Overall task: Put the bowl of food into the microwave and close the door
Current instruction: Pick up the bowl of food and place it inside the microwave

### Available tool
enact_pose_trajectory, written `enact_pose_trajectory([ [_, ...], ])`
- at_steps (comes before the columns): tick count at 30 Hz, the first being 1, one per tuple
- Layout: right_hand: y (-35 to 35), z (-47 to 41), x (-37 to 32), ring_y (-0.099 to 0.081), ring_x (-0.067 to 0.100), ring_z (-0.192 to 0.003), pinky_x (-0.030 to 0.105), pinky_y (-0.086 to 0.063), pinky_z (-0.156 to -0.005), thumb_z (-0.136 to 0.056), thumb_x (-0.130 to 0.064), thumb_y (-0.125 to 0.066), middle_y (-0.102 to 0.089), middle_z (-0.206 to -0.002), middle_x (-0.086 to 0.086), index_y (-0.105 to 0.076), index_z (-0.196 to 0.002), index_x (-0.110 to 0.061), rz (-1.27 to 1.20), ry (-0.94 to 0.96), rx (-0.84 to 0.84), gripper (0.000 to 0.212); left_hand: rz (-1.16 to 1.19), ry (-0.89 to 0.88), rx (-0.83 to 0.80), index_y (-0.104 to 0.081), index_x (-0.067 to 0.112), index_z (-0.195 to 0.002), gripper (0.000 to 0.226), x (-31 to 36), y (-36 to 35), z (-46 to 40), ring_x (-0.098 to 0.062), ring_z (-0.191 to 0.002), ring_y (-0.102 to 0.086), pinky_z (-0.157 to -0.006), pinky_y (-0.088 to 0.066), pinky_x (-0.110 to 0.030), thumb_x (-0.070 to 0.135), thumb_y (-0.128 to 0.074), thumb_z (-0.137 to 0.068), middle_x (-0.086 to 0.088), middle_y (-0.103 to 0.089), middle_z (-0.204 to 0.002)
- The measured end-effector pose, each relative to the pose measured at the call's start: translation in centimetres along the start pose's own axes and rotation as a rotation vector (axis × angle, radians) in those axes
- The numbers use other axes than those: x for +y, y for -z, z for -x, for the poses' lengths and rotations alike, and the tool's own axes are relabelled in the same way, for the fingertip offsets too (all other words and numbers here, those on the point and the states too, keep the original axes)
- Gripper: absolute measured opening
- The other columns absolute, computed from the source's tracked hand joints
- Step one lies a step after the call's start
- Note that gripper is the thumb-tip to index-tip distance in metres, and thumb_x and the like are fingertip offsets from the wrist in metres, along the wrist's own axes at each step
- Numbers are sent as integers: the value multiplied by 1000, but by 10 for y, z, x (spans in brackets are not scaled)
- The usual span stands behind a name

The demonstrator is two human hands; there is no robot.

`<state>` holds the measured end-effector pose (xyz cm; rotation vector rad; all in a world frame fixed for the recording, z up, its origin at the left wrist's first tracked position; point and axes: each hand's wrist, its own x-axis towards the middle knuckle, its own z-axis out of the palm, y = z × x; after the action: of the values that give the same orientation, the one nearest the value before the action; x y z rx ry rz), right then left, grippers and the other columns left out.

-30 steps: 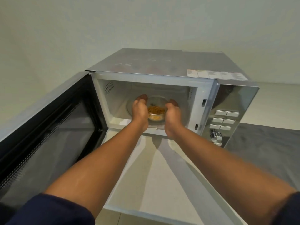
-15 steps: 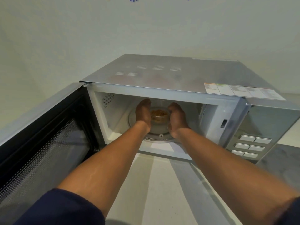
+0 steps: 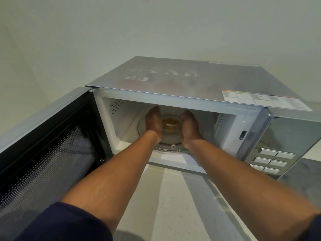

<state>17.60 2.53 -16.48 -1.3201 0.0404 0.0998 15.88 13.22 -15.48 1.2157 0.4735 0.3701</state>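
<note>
Both hands sit a little deeper in the cavity than half a second ago, and the view has closed in on the microwave [image 3: 199, 80]. Left hand [image 3: 153, 121] and right hand [image 3: 188, 126] flank the bowl of food [image 3: 171, 125], palms facing each other, one on each side of it. Whether each grip presses the bowl's wall or merely stands beside it cannot be told, since the fingers are hidden behind the backs of the hands. Inside the cavity, the bowl is over the middle of the glass turntable [image 3: 171, 147]. On the left, the door [image 3: 45, 140] stands wide open. 6 buttons [image 3: 272, 161] show on the panel at right. Dark sleeves [image 3: 66, 223] cover the upper arms above the pale surface [image 3: 170, 206].
</note>
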Motion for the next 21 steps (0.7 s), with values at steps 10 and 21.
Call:
enact_pose_trajectory([
  [10, 7, 36, -1, -38, 21, -147, 40, -39, -115, -102, -21, -48, -30, -167, -7, -27, -160, -38, 218, 46, 55, 64, -125, -193, 142, -53, 26, -145, 43, 0, 14, 43, -9, -104, -57, -84, -43, -18, 16, -39, -105, 3, -57, -133],
  [21, 48, 135, -31, -61, -2, -86, 18, -45, -79, -101, -18, -52, -65, -110, -18, -69, -125, -27, 613, 482, -218, 31, -1311, -954, 346, -65, 28, -115, 44, 38, 50, 134, -23, -119, -45, -98, -27, -44, 37, -40, -80, 4, -59, -121],
])
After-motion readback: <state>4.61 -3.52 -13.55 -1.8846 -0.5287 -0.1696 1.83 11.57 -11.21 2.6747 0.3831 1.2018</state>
